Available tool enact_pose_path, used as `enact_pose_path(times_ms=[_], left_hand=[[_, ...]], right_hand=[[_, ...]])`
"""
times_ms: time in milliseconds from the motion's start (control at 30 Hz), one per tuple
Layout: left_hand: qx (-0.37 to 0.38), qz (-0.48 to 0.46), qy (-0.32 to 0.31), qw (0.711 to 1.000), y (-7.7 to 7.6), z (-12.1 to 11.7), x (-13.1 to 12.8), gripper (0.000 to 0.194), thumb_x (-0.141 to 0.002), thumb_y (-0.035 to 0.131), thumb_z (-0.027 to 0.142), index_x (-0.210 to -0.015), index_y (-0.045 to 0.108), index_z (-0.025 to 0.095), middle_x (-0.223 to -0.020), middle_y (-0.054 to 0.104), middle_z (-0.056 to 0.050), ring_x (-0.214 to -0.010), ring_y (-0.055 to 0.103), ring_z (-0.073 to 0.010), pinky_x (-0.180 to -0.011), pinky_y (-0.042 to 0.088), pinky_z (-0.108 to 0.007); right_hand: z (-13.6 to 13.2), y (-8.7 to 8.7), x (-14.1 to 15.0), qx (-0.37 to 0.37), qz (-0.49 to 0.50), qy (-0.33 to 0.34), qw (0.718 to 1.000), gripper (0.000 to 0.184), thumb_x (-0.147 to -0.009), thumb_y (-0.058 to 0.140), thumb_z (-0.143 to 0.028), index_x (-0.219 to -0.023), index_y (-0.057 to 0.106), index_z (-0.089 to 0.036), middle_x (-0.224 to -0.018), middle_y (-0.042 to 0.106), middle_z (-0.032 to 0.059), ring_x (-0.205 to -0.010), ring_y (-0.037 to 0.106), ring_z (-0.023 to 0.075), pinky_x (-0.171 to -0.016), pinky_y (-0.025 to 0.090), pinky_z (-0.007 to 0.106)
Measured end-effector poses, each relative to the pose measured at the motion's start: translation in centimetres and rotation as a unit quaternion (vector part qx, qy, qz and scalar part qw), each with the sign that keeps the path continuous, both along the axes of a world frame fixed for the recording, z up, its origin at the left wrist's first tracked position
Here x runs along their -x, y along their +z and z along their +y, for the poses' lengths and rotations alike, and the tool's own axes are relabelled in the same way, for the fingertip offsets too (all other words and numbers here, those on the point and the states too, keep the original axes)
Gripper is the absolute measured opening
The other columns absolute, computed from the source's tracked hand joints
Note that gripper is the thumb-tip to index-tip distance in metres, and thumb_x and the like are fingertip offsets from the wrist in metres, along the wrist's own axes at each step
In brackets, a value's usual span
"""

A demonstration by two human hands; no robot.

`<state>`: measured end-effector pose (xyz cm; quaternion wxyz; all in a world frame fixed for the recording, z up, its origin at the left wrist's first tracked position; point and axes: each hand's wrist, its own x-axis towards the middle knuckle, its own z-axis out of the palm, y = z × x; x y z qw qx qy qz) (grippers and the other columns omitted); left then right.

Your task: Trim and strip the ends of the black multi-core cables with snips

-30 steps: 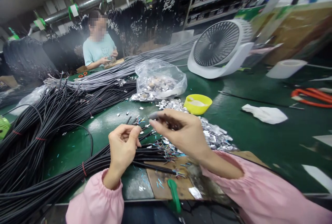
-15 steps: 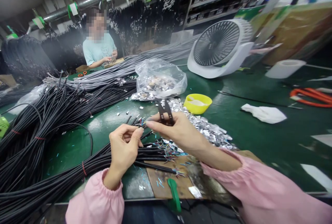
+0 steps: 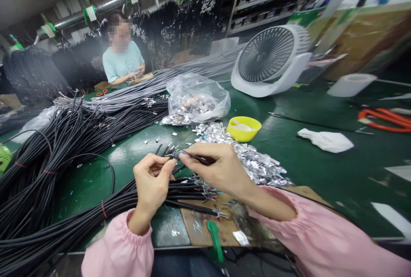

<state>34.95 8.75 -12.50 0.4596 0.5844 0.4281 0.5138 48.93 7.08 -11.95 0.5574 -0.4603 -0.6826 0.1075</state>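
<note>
My left hand is closed, its thumb and forefinger pinching the end of a black cable. Thin coloured wires fan out from that end, between my two hands. My right hand is closed around a small black two-armed tool, mostly hidden by the fingers. The right fingertips are at the wires, close to the left thumb. Below both hands lies a bundle of black cables with stripped, coloured ends, tied with a red band.
Silver foil scraps are heaped right of my hands. Behind them are a yellow dish, a clear bag of scraps and a white fan. More black cables cover the left side. A co-worker sits across the table.
My right hand has come down and left to the wire ends. The black tool's two arms, raised and spread half a second ago, are now lowered. My left hand has hardly moved.
</note>
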Motion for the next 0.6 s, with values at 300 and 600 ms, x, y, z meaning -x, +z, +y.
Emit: enact_pose_path(times_ms=[300, 600], left_hand=[[-0.027, 0.037, 0.03, 0.998, -0.5, 0.1, 0.0, 0.015, -0.066, 0.068, 0.027, -0.06, 0.063, 0.014, -0.056, 0.058, 0.001, -0.05, 0.051, -0.0086, -0.046, 0.038, -0.019], [-0.18, 0.12, 0.075, 0.973, -1.4, -0.1, 0.3, 0.013, -0.071, 0.068, 0.024, -0.06, 0.064, 0.018, -0.057, 0.053, 0.002, -0.055, 0.047, -0.0101, -0.052, 0.036, -0.021]], right_hand=[[-0.2, -0.3, 0.0, -0.045, -0.014, -0.012, 0.999, 0.015, -0.072, 0.053, -0.016, -0.064, 0.065, -0.016, -0.055, 0.059, 0.0006, -0.046, 0.05, 0.0099, -0.044, 0.039, 0.021], [-0.2, 0.1, 0.1, -0.007, 0.035, 0.014, 0.999, 0.016, -0.073, 0.056, -0.019, -0.058, 0.059, -0.016, -0.049, 0.053, -0.0014, -0.041, 0.041, 0.0077, -0.039, 0.032, 0.021]])
